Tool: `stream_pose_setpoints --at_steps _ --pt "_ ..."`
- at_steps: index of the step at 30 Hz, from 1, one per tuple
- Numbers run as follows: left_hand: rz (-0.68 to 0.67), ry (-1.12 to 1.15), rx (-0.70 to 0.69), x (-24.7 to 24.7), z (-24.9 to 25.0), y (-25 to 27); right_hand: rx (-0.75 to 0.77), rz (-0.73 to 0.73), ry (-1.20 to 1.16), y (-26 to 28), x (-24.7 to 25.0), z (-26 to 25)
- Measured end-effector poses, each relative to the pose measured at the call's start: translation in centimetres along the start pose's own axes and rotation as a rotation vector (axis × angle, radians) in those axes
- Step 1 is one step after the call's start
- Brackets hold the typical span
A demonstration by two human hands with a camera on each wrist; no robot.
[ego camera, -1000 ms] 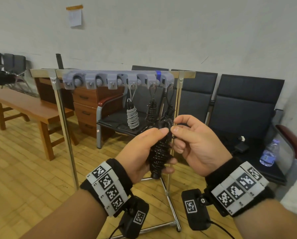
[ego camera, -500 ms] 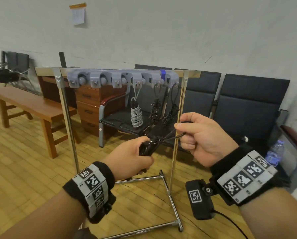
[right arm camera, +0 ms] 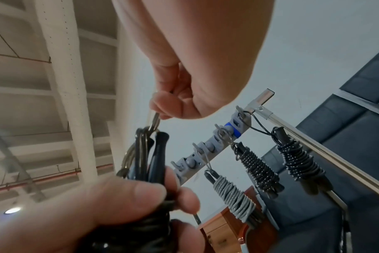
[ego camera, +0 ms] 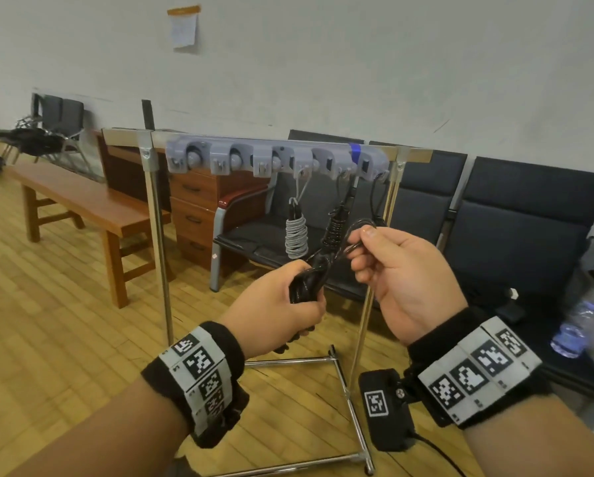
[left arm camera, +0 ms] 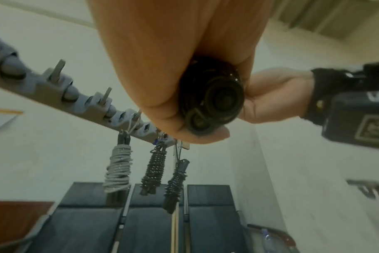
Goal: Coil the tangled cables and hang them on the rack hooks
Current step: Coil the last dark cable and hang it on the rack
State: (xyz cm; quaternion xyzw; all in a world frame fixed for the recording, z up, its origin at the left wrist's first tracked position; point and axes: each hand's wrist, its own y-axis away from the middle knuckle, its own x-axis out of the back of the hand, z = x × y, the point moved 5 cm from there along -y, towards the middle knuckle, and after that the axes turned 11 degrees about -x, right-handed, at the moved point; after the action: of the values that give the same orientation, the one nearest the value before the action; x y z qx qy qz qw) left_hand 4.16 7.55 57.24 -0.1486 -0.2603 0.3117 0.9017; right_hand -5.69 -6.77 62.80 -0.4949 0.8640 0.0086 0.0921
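Behind the rack (ego camera: 158, 215), dark chairs (ego camera: 516, 235) line a pale wall. Left hand (ego camera: 271, 311) clamps the black coil (ego camera: 306, 287) so its wraps likely cannot spring loose; right hand (ego camera: 399, 270) pinches the coil's loop (ego camera: 357, 232), drawn out, probably as a hanging eye. Hooks (ego camera: 302, 166) on the right carry three bundles: grey (ego camera: 295, 235), then two black (right arm camera: 257, 167). Left hooks stand bare.
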Motion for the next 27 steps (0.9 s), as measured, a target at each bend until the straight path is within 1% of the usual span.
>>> stream_pose_setpoints --at_steps 2,4,8,10,12,15,17,22,24,27 --pt "-0.033 -0.009 0.022 1.1 -0.5 0.0 0.017 -0.012 0.052 -0.4 -0.9 -0.1" --pt "-0.048 0.059 0.051 2.4 -0.8 0.1 -0.008 -0.065 0.116 -0.9 -2.3 0.0" --pt "0.075 0.214 0.030 5.9 -0.5 -0.3 -0.050 -0.163 0.323 -2.5 -5.0 0.1" --pt "0.107 0.183 0.032 7.5 -0.4 -0.8 -0.034 -0.181 0.389 -3.4 -6.1 0.1" --pt "0.103 0.116 0.040 8.5 -0.4 -1.4 0.003 -0.174 0.444 -4.4 -6.9 -0.1" --pt "0.104 0.072 0.025 9.3 -0.3 -2.2 0.046 -0.164 0.462 -5.8 -7.9 -0.4" --pt "0.122 0.047 0.011 9.8 -0.1 -2.5 0.060 -0.165 0.429 -6.6 -8.4 -0.5" --pt "0.233 0.005 -0.024 11.2 0.0 -3.5 -0.002 -0.204 0.281 -7.7 -9.4 0.1" --pt "0.264 -0.030 -0.019 11.5 0.1 -4.0 0.007 -0.214 0.316 -7.9 -9.8 0.4" --pt "0.327 -0.098 0.004 11.9 -0.2 -4.9 0.039 -0.177 0.386 -8.6 -9.8 0.6"
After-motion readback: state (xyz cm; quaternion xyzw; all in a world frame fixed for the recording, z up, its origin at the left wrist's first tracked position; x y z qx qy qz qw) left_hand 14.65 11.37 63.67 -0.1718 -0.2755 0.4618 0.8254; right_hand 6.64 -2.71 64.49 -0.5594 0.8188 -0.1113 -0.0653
